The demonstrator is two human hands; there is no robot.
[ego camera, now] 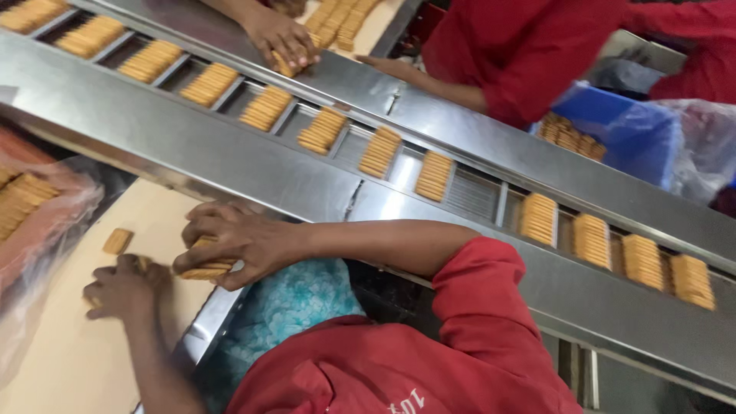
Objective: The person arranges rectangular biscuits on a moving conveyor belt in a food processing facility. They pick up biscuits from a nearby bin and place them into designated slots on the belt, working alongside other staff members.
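The right hand [238, 245] is clamped around a short stack of biscuits [205, 268], held just beside the steel conveyor [230, 161] above the beige desk [69, 353]. Close beside it, the left hand [123, 290] is curled on the desk, and whether it grips anything I cannot tell; a loose biscuit [117, 241] lies just beyond it
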